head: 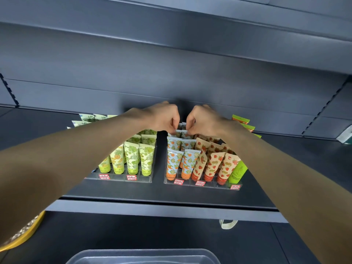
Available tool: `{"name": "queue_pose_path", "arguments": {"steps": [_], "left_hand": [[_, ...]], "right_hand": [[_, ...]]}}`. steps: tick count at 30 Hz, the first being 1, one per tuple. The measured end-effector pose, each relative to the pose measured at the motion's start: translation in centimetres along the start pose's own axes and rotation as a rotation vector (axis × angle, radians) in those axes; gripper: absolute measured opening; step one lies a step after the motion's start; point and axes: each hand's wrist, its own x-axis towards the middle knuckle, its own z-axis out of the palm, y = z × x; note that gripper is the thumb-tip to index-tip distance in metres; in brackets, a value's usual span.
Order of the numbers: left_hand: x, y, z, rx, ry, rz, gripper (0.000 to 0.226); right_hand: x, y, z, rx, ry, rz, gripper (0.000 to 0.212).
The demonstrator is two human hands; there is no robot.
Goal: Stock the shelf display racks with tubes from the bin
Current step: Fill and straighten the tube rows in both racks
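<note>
A: We have both hands at the back of the right-hand clear acrylic display rack (202, 184). Our left hand (162, 116) and right hand (204, 119) each pinch the crimped top of a pale-blue, orange-printed tube (178, 132) in the rear rows.

B: Then we should press each tube straight down into its slot, cap first, and keep it upright like the front rows.

A: Agreed; we must not knock the red strawberry-printed tubes (213, 164) just beside them.

B: The clear plastic bin (144, 255) sits below the dark grey shelf (156, 197); whether it still holds tubes, we cannot tell.
</note>
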Motion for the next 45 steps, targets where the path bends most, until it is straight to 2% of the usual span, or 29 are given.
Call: {"name": "queue_pose_path", "arguments": {"steps": [13, 25, 32, 40, 45], "left_hand": [[0.2, -0.2, 0.3, 0.029, 0.012, -0.002, 0.006], [-0.1, 0.0, -0.1, 0.012, -0.016, 0.001, 0.008], [-0.5, 0.3, -0.7, -0.019, -0.019, -0.022, 0.010], [-1.8, 1.4, -2.4, -0.073, 0.024, -0.040, 0.012], [-4.2, 3.0, -2.3, -0.104, 0.003, -0.038, 0.015]], "right_hand": [[-0.3, 0.0, 0.1, 0.026, -0.007, 0.012, 0.008], [-0.3, -0.3, 0.0, 0.024, -0.021, 0.024, 0.020], [-0.7, -0.6, -0.7, 0.018, -0.016, 0.027, 0.008], [-2.0, -1.3, -2.3, 0.057, 0.006, 0.064, 0.018], [-4.9, -2.5, -3.0, 0.106, -0.017, 0.003, 0.007]]}}
